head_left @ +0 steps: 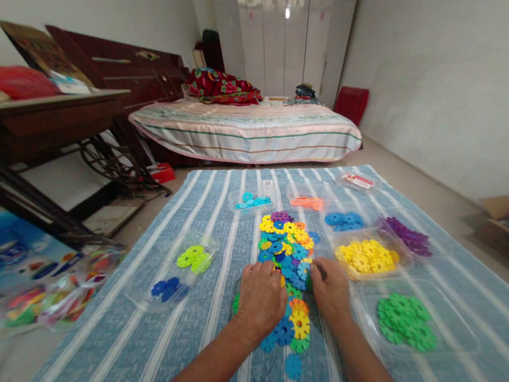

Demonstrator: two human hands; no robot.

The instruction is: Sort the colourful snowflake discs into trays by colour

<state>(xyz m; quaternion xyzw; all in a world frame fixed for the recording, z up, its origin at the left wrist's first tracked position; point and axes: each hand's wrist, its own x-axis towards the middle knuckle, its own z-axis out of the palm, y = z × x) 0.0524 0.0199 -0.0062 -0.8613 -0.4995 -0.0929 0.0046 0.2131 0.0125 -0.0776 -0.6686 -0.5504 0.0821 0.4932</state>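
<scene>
A long heap of mixed flower-shaped plastic discs (288,242) lies in the middle of the striped cloth. Over its near left side is my left hand (263,293), fingers curled down among the discs; whatever they grip is hidden. My right hand (330,288) is at the heap's right edge, thumb and fingers drawn together beside a pale blue disc (304,269). I cannot make out what is between them. Closer to me lie a yellow disc (301,325) and a single blue disc (294,366).
Clear trays hold sorted discs: green (405,321), yellow (366,257), blue (343,221), purple (408,236), orange (307,202) and turquoise (253,202). On the left, one tray has lime discs (195,258) and dark blue discs (170,290). A bed (247,132) stands beyond.
</scene>
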